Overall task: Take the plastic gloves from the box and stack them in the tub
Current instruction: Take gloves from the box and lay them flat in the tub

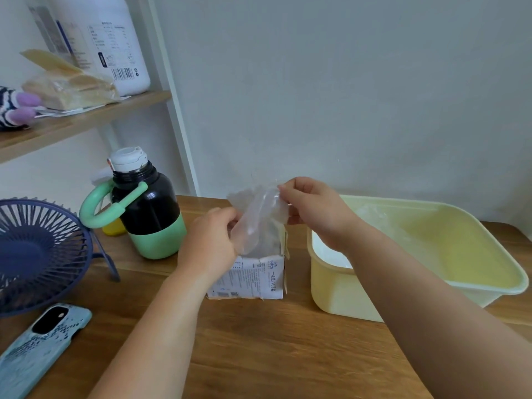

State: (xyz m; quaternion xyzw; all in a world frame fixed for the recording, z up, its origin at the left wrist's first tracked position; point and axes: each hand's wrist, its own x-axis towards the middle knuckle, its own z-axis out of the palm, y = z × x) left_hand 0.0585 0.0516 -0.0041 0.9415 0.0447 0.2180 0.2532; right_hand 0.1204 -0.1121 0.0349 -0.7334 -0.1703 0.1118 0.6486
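Upright, glove [259,220] lengthwise above box [250,279]

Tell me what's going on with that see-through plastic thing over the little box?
A person holds a clear thin plastic glove that sticks up out of the small white cardboard box on the wooden table. The left hand pinches its lower part, and the right hand pinches its top edge. The glove is not yet in the pale yellow plastic tub on the right, where some clear plastic already lies.
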